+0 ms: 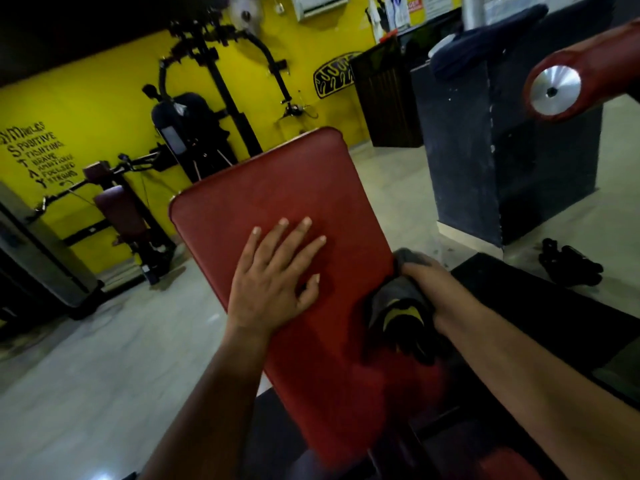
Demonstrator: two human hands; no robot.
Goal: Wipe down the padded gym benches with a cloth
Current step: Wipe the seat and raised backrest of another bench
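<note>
My left hand [277, 275] lies flat, fingers spread, steadying the red pad [277, 202]. My right hand [420, 282] grips the cloth [398, 310] bunched at the pad's right edge. I'm mid-wipe, I judge; next, sweep left and far.

I can't see the fingers of the right hand [420, 271]: they are buried in the dark grey cloth with a yellow patch [398, 306]. The red padded bench [277, 188] blurs toward the bottom centre and runs off frame. At upper right, the red roller pad with a silver end cap [588, 71] is cut by the edge. The black lump on the floor [568, 261] at right is too dark to identify.
</note>
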